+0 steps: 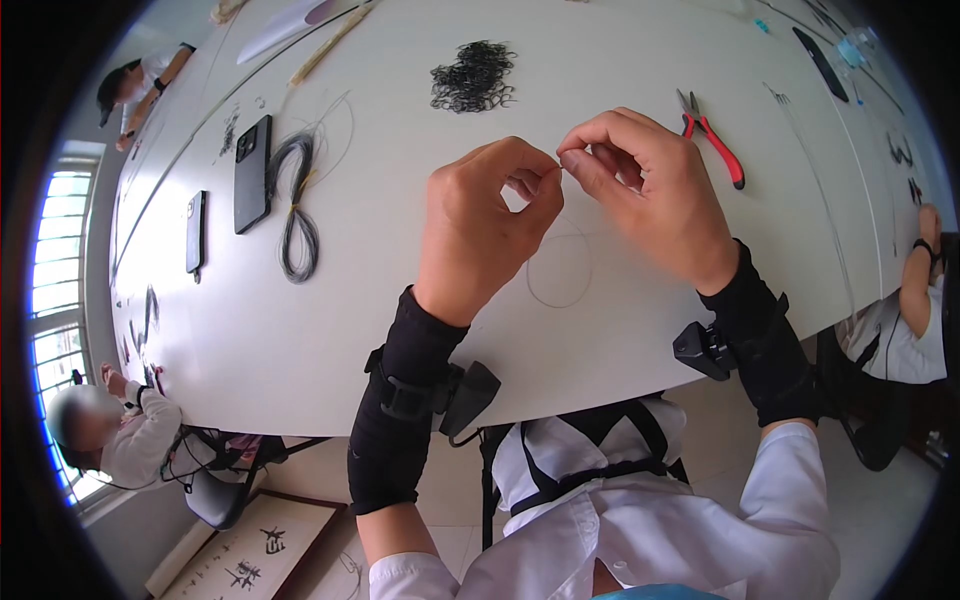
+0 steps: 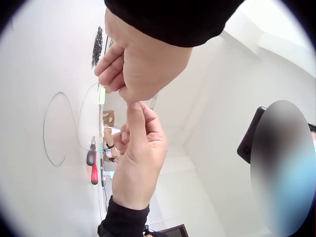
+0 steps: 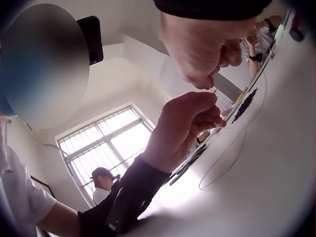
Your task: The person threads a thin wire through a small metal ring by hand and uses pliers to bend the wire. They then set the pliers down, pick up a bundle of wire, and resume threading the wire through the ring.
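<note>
Above the table, my left hand (image 1: 490, 220) and right hand (image 1: 650, 195) meet at the fingertips, each with thumb and index finger pinched on a thin wire (image 1: 559, 306). The pinched bit is very small and mostly hidden by the fingertips. The rest of the wire curves in a loose loop below the hands, seen also in the left wrist view as a thin grey curve (image 2: 44, 128). From the right wrist side, the wire (image 3: 221, 174) runs out near the left fingers.
Ahead lies a pile of small black wire pieces (image 1: 474, 76). Red-handled pliers (image 1: 715, 142) rest at right. To the left are a tied wire coil (image 1: 292, 225), a dark phone (image 1: 253, 175) and another phone (image 1: 195, 232). Other people (image 1: 125, 440) sit around the table.
</note>
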`<action>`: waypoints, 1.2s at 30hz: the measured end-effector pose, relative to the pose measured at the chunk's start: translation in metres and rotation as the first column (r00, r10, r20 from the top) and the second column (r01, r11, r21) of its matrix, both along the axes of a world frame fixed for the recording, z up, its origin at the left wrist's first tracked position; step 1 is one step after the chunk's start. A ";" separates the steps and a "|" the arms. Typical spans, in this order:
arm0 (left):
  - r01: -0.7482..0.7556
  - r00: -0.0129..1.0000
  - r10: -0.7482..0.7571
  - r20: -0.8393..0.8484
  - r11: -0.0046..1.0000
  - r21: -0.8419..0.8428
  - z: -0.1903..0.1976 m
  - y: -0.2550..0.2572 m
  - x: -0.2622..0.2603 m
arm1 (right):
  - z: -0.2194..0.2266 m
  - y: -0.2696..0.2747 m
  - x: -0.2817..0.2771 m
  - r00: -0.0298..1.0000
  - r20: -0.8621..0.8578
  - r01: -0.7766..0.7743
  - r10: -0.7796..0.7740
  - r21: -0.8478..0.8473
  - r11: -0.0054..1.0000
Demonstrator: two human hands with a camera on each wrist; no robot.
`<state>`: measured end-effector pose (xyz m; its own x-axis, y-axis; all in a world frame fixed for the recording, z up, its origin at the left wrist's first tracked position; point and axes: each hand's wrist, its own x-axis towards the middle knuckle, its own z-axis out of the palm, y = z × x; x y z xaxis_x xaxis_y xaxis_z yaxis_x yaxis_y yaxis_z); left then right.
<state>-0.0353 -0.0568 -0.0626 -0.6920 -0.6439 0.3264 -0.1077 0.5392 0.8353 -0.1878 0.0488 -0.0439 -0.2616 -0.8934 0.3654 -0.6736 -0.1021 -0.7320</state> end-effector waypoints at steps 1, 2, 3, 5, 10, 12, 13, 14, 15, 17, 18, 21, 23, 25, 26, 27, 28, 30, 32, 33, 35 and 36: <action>0.024 1.000 -0.024 0.005 1.000 -0.012 0.000 0.001 -0.001 | -0.003 0.000 -0.002 0.994 0.109 -0.009 0.005 0.030 1.000; 0.044 0.999 -0.044 0.009 0.999 -0.008 0.000 0.001 -0.001 | -0.008 -0.001 -0.004 0.976 0.217 -0.021 0.008 0.058 0.998; 0.063 0.998 -0.063 0.014 0.998 -0.004 0.001 0.001 0.000 | -0.013 -0.003 -0.007 0.947 0.322 -0.036 0.007 0.083 0.996; 0.085 0.996 -0.086 0.011 0.996 0.034 0.002 0.002 0.001 | -0.019 -0.006 -0.012 0.911 0.412 -0.071 0.026 0.093 0.993; 0.073 0.996 -0.063 -0.060 0.981 0.178 0.005 0.002 0.004 | -0.011 -0.004 -0.012 0.864 0.503 -0.092 -0.030 0.217 0.972; 0.030 0.997 -0.014 -0.077 0.977 0.210 0.005 0.001 0.005 | -0.013 -0.004 -0.010 0.869 0.494 -0.103 -0.026 0.232 0.967; 0.007 0.996 0.012 -0.084 0.974 0.225 0.006 0.000 0.005 | -0.012 -0.004 -0.008 0.878 0.478 -0.095 -0.024 0.222 0.970; -0.014 0.993 0.040 -0.112 0.975 0.220 0.004 -0.002 0.005 | -0.011 -0.003 -0.005 0.887 0.461 -0.087 -0.022 0.213 0.973; -0.035 0.988 0.066 -0.140 0.976 0.216 0.000 -0.004 0.004 | -0.011 -0.002 -0.002 0.895 0.446 -0.079 -0.021 0.204 0.976; -0.054 0.988 0.077 -0.132 0.984 0.171 -0.002 -0.005 0.004 | -0.005 0.002 0.002 0.924 0.382 -0.082 0.006 0.181 0.980; -0.051 0.993 0.064 -0.095 0.990 0.131 0.000 -0.005 0.005 | -0.002 0.003 0.002 0.937 0.349 -0.082 0.018 0.170 0.982; 0.008 1.000 -0.007 -0.026 0.999 0.032 0.000 -0.004 0.005 | 0.005 0.005 0.000 0.975 0.217 -0.096 0.052 0.196 0.976; 0.062 0.998 -0.062 -0.005 0.998 0.001 0.000 -0.003 0.003 | -0.001 0.004 -0.004 0.957 0.286 -0.100 0.050 0.164 0.981; 0.109 0.994 -0.109 0.004 0.994 -0.005 0.001 -0.001 0.004 | -0.006 0.002 -0.007 0.933 0.358 -0.091 0.037 0.135 0.987; 0.121 0.993 -0.121 0.005 0.993 0.011 0.002 0.000 0.004 | -0.008 0.000 -0.007 0.918 0.395 -0.080 0.025 0.123 0.989; 0.132 0.991 -0.133 0.005 0.991 0.027 0.004 0.001 0.004 | -0.009 -0.001 -0.008 0.902 0.432 -0.070 0.016 0.111 0.991; 0.142 0.990 -0.143 0.005 0.989 0.041 0.005 0.002 0.004 | -0.012 -0.002 -0.011 0.894 0.448 -0.080 0.019 0.117 0.990; 0.134 0.991 -0.133 -0.019 0.987 0.092 0.006 0.002 0.005 | -0.016 -0.003 -0.014 0.876 0.481 -0.102 0.027 0.129 0.986; 0.109 0.994 -0.102 -0.049 0.983 0.151 0.006 0.002 0.005 | -0.008 -0.001 -0.014 0.872 0.489 -0.104 -0.015 0.215 0.971; 0.089 0.995 -0.078 -0.066 0.979 0.185 0.006 0.002 0.006 | -0.004 0.001 -0.013 0.870 0.492 -0.106 -0.036 0.258 0.960; 0.036 0.994 -0.015 -0.105 0.977 0.208 0.004 -0.001 0.005 | -0.010 0.000 -0.010 0.891 0.453 -0.116 0.010 0.205 0.972; 0.003 0.992 0.023 -0.127 0.980 0.197 0.000 -0.002 0.004 | -0.012 0.000 -0.009 0.901 0.432 -0.123 0.034 0.179 0.976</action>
<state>-0.0316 -0.0590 -0.0626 -0.6461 -0.7109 0.2780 0.0022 0.3625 0.9320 -0.1964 0.0488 -0.0557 -0.2781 -0.9593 0.0498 -0.2899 0.0344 -0.9564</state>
